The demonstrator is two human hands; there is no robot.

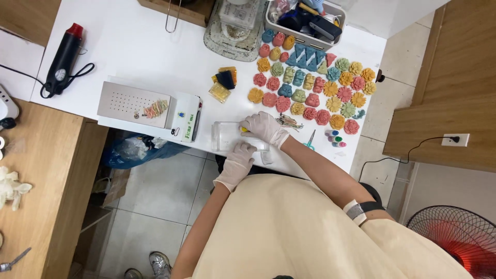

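Both my hands wear white gloves at the near edge of a white table [134, 46]. My right hand [264, 127] rests on a clear plastic bag [227, 136] and pinches a small yellow piece [244, 129] at the bag's right end. My left hand [237, 161] grips the bag's near edge just below. Many small moulded soaps [310, 82], shaped like flowers, bears and trees in red, orange, green and blue, lie in rows beyond my right hand.
A grey sealing machine [150, 109] sits left of the bag, a black and red heat gun [64, 58] at far left. Scissors [310, 140] and small paint pots [335, 138] lie right. A grey bin [305, 19] is at the back, a red fan [457, 240] on the floor.
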